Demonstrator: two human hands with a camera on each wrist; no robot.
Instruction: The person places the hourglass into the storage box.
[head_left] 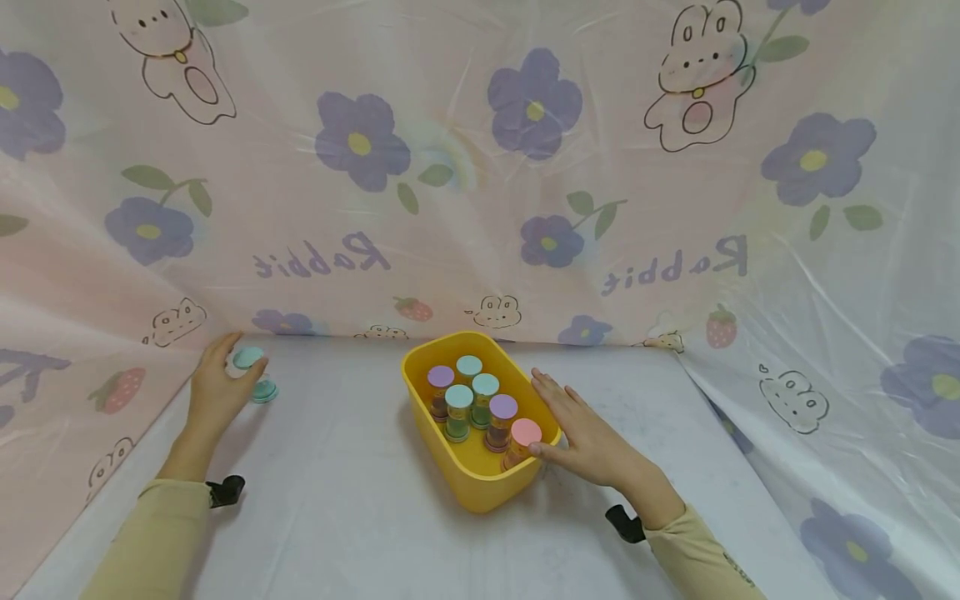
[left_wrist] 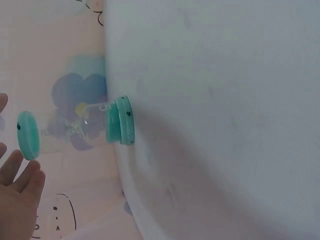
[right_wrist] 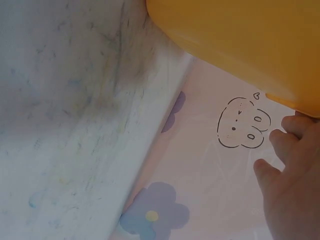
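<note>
At the far left, a sand timer [left_wrist: 92, 122] with a clear body and teal ends stands upright on the white table. My left hand [head_left: 219, 379] is around its top cap [left_wrist: 28, 135]. In the left wrist view the fingertips [left_wrist: 34, 167] are right at the cap's edge, and a thumb tip shows a little apart from it. My right hand [head_left: 592, 437] lies along the right side of a yellow box [head_left: 480, 493], fingers extended and thumb at the rim near a pink-topped timer [head_left: 525, 433]. In the right wrist view its fingers [right_wrist: 285, 145] are beside the box wall.
Inside the box stand several more sand timers, with purple tops [head_left: 502, 407] and teal tops [head_left: 459, 397]. A patterned curtain [head_left: 465, 208] with flowers and rabbits hangs behind and at both sides of the white tabletop [head_left: 337, 500]. Black wrist mounts show below both hands.
</note>
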